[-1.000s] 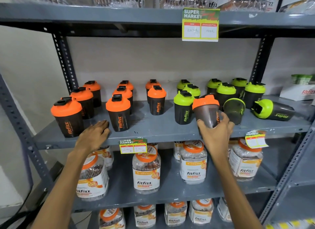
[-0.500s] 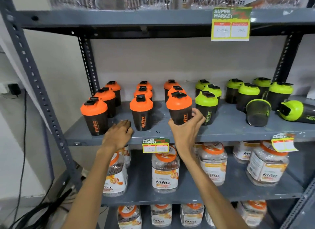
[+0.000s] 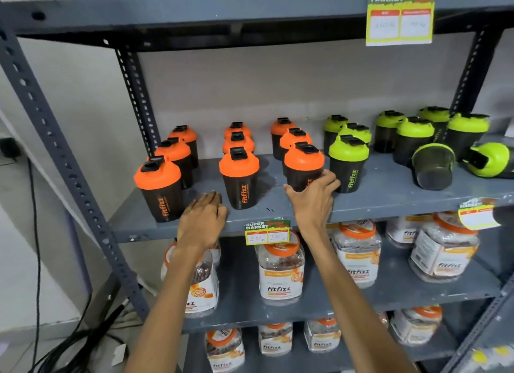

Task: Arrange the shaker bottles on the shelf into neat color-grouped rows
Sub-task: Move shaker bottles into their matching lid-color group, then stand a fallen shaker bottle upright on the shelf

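Black shaker bottles stand on the grey shelf (image 3: 389, 203). Orange-lidded ones fill three rows on the left, green-lidded ones stand on the right. My right hand (image 3: 313, 199) grips the front orange-lidded shaker (image 3: 303, 161) of the third row, which stands upright on the shelf beside a green-lidded shaker (image 3: 349, 161). My left hand (image 3: 203, 222) rests flat on the shelf's front edge between two front orange shakers (image 3: 158, 187) (image 3: 239, 176), holding nothing. One lidless cup (image 3: 432, 165) lies tipped, and a green-lidded shaker (image 3: 491, 160) lies on its side at far right.
Price tags (image 3: 267, 232) (image 3: 477, 212) hang from the shelf edge, another tag (image 3: 399, 14) from the shelf above. Clear Fitfizz jars (image 3: 281, 269) fill the lower shelves. A slotted upright post (image 3: 69, 161) stands at left, with black cables (image 3: 69, 345) on the floor.
My right hand carried the orange-lidded shaker leftward from among the green ones and set it at the front of the third orange row. My left hand stayed on the shelf edge.
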Tool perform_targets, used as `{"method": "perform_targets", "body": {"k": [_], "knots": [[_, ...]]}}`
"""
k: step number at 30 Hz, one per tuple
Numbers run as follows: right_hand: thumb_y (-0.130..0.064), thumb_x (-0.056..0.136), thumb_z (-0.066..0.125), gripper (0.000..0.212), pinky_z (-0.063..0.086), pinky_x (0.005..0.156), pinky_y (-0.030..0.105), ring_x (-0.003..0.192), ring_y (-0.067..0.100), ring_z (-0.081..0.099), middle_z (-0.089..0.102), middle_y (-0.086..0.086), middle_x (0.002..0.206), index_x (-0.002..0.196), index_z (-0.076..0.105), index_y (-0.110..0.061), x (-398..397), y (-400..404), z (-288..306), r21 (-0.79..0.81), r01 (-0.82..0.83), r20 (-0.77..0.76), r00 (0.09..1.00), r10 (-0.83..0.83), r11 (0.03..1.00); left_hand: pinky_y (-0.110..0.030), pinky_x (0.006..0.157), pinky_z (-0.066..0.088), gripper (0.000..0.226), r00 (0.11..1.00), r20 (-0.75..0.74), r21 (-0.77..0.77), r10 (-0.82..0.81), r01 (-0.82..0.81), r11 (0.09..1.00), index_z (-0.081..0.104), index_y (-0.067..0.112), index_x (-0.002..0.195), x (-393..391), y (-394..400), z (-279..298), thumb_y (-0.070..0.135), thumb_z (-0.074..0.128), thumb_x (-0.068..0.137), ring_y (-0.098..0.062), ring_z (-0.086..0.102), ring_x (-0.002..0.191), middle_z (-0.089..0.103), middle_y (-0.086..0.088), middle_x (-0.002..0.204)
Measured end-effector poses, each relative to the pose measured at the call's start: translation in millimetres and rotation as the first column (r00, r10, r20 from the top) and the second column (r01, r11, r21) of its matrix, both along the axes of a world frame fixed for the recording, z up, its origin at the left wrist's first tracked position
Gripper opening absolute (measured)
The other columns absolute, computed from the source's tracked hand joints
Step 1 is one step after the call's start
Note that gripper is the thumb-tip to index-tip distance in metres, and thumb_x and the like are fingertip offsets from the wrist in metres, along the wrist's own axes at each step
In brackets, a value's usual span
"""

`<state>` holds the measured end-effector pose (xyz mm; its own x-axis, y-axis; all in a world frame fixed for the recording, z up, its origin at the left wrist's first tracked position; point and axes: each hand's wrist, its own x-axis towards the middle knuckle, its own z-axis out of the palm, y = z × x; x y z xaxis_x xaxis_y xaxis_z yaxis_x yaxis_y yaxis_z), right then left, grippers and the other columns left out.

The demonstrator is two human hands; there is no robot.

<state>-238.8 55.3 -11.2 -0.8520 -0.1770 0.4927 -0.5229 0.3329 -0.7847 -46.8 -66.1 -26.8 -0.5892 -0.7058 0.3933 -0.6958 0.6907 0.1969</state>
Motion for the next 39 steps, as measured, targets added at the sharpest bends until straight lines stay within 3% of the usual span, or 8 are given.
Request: {"method": "perform_targets", "body": {"k": [6,8,11,17,20,28,35,39], "knots": [[-0.042,0.071,0.084,0.106,0.049,0.091,0.044,0.121,0.04,0.052,0.038,0.019,0.138,0.148,0.021,-0.003,-5.2,22.4,-10.0,0.013,-0.218,-0.01,0.976,0.218,0.976,-0.043,0.093,0.05,0.032,0.988,-0.154,-0.027,0.017,-0.021,0.999,0.068,0.008,0.113,-1.2,10.9,3.4,0.023,0.043,0.1,-0.034,0.064,0.11,0.069,-0.012,0.122],[-0.038,0.081,0.077,0.091,0.044,0.093,0.03,0.123,0.034,0.052,0.041,0.018,0.138,0.147,0.023,-0.006,-7.8,41.0,-17.1,-0.066,-0.326,-0.039,0.945,0.324,0.943,-0.044,0.086,0.052,0.029,0.974,-0.226,-0.021,0.034,-0.04,0.999,0.067,0.009,0.112,-1.5,21.0,3.9,0.023,0.045,0.1,-0.034,0.064,0.105,0.069,-0.012,0.116],[-0.032,0.088,0.069,0.074,0.031,0.09,0.009,0.123,0.027,0.051,0.046,0.017,0.135,0.144,0.027,-0.01,-15.2,76.3,-27.8,-0.142,-0.406,-0.101,0.913,0.395,0.903,-0.045,0.099,0.047,0.032,0.93,-0.358,-0.054,0.085,-0.112,0.992,0.064,0.007,0.124,-10.7,48.3,-1.1,0.023,0.049,0.101,-0.036,0.057,0.119,0.061,-0.013,0.133],[-0.025,0.089,0.066,0.047,0.052,0.09,0.035,0.102,0.016,0.058,0.055,0.003,0.116,0.129,0.042,-0.021,-69.6,154.4,-29.8,-0.17,-0.484,-0.105,0.875,0.473,0.858,-0.041,0.097,0.045,0.027,0.818,-0.575,-0.26,0.013,-0.198,0.945,0.067,0.007,0.118,-72.5,138.9,-8.8,0.019,0.053,0.098,-0.031,0.057,0.114,0.063,-0.012,0.128],[-0.021,0.088,0.068,0.037,0.053,0.085,0.033,0.095,0.018,0.061,0.06,0.003,0.106,0.121,0.05,-0.018,-111.5,193.0,-25.4,-0.158,-0.483,-0.115,0.875,0.47,0.861,-0.039,0.095,0.044,0.026,0.797,-0.603,-0.297,-0.045,-0.172,0.939,0.067,0.01,0.116,-123.1,185.1,-13.5,0.021,0.053,0.097,-0.028,0.058,0.111,0.063,-0.008,0.127],[-0.024,0.088,0.07,0.041,0.037,0.071,0.019,0.09,0.028,0.065,0.064,0.013,0.104,0.121,0.052,-0.006,-231.7,269.9,10.5,-0.07,-0.337,0.0,0.941,0.338,0.939,-0.038,0.1,0.044,0.036,0.888,-0.373,-0.226,-0.268,0.193,0.955,0.061,0.016,0.127,-277.1,263.4,13.4,0.032,0.049,0.097,-0.024,0.056,0.122,0.06,-0.003,0.134],[-0.04,0.092,0.063,0.067,0.039,0.098,0.037,0.129,0.038,0.048,0.053,0.026,0.134,0.133,0.039,0.006,-293.5,262.6,41.9,0.132,-0.36,0.23,0.917,0.324,0.924,-0.043,0.1,0.043,0.038,0.955,-0.116,-0.01,-0.273,0.274,0.962,0.06,0.01,0.125,-354.8,253.3,27.1,0.03,0.035,0.105,-0.034,0.057,0.122,0.062,-0.011,0.13],[-0.058,0.092,0.051,0.103,0.04,0.107,0.045,0.129,0.033,0.048,0.041,0.033,0.146,0.147,0.007,0.018,-308.6,234.2,51.8,0.213,-0.403,0.332,0.887,0.322,0.89,-0.044,0.106,0.041,0.04,0.975,-0.011,0.128,-0.223,0.223,0.966,0.06,0.008,0.122,-373.6,239.6,28.3,0.031,0.032,0.106,-0.036,0.053,0.127,0.059,-0.018,0.135]]}}
